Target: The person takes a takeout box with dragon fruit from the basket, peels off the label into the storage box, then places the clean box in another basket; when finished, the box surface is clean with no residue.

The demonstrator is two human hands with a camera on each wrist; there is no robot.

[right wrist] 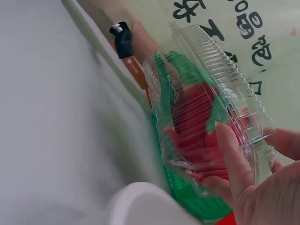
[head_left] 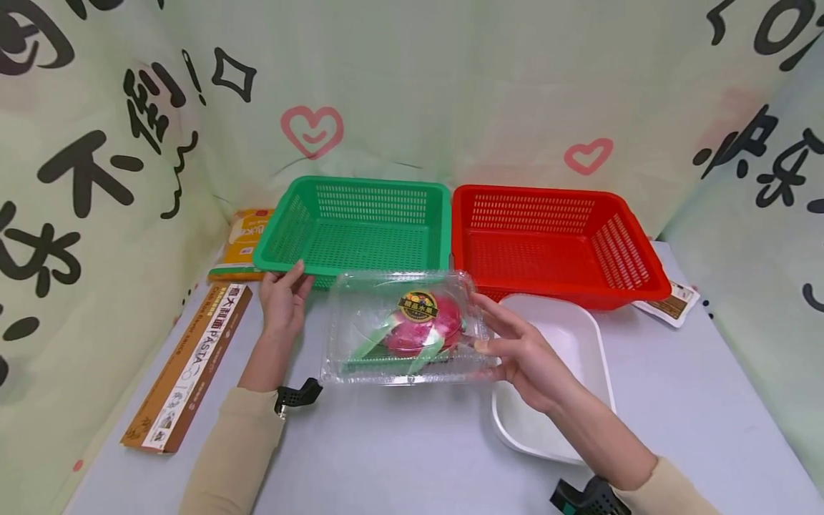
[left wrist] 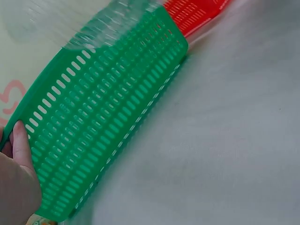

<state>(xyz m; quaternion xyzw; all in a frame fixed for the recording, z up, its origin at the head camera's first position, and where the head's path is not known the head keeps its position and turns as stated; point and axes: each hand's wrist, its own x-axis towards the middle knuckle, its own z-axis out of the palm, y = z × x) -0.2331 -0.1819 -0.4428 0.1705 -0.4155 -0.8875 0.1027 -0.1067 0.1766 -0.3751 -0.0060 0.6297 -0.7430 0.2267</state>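
My right hand (head_left: 524,350) grips the right end of a clear plastic clamshell box (head_left: 360,315), its thumb and fingers on the ribbed edges. Inside the box lies a pink dragon fruit (head_left: 444,325) with green leaf tips and a round black-and-gold label. The box is held up in front of the green basket (head_left: 354,265) and overlaps its front wall in the head view. At the basket's front left corner, my left hand (head_left: 283,304) pinches the rim, with the thumb (left wrist: 21,145) lying against the slotted outer wall.
A red basket (head_left: 534,261) stands right of the green one. In front of it sits a white tray (head_left: 595,357), partly behind my right arm. A long pasta box (head_left: 187,368) lies at left, with an orange packet (head_left: 241,243) behind. A small sachet (head_left: 672,304) lies far right.
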